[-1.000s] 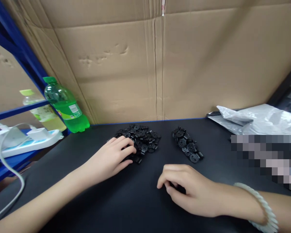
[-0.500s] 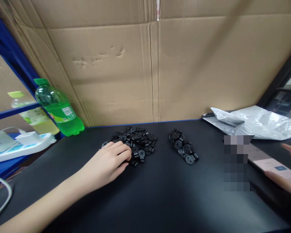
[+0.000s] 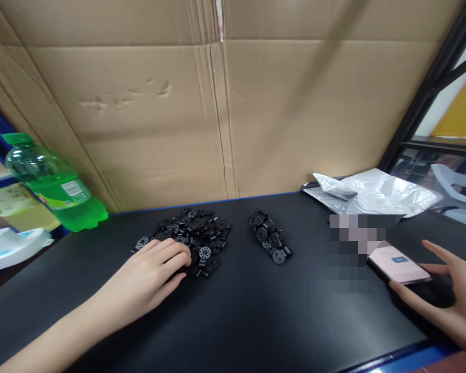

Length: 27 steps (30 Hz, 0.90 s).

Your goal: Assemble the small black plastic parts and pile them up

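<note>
My left hand [image 3: 155, 272] rests against the near left edge of a heap of small black plastic parts [image 3: 202, 228], many of them round discs with holes. Its fingers curl loosely over the heap, with the thumb apart; the fingertips are partly hidden. At the right, my right hand [image 3: 456, 290] spreads its fingers and thumb around the near end of a phone [image 3: 398, 261] with a lit screen. The thumb tip is at the phone's near edge, and the phone lies on the black table [image 3: 233, 321].
A smaller, elongated pile of the same black parts [image 3: 270, 238] lies right of the heap. Behind the phone is a grey-white plastic bag [image 3: 384, 189]. A green bottle [image 3: 62, 186] and a white power strip [image 3: 17, 246] stand at the left. A cardboard wall [image 3: 159, 129] closes the back.
My right hand has gone from the table's middle to the phone at the right, fingers now spread. My view has turned right. My left hand stays at the heap.
</note>
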Available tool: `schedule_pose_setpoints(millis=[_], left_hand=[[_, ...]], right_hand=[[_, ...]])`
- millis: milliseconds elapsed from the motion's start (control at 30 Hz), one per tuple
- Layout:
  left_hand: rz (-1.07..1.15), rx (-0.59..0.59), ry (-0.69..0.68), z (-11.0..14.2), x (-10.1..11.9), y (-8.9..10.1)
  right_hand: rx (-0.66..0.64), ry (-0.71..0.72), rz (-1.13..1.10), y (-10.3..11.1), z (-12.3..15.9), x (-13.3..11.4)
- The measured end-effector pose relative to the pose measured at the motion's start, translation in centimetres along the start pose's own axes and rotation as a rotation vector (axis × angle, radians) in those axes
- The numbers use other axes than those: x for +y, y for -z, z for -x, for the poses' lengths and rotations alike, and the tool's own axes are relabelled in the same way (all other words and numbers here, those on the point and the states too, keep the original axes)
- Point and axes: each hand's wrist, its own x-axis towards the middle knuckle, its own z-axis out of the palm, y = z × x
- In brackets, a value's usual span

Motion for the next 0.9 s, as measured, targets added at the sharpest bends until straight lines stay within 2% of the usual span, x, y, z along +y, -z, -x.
schedule_pose_setpoints(millis=[67, 267, 467, 667, 767, 900], left_hand=[[0.002, 0.001, -0.005, 0.0, -0.1, 0.0], [-0.011, -0.024, -0.013, 0.1, -0.5, 0.0], [-0.035, -0.002, -0.04, 0.2, -0.5, -0.2], [-0.059, -0.021, -0.024, 0.3, -0.3, -0.1], [-0.073, -0.043, -0.009, 0.2, -0.4, 0.0], [-0.078, -0.016, -0.047, 0.4, -0.8, -0.5]], right_hand=[[-0.037, -0.029, 0.009, 0.4, 0.1, -1.2], [-0.032, -0.071, 0.109, 1.3, 1.0, -4.7], [0.02, 0.034, 0.178, 1.0, 1.8, -5.6], [0.05, 0.153, 0.074, 0.6, 3.8, -5.7], [0.068, 0.221, 0.015, 0.8, 5.5, -6.6], [0.026, 0.268, -0.027, 1.3, 7.4, -8.5]])
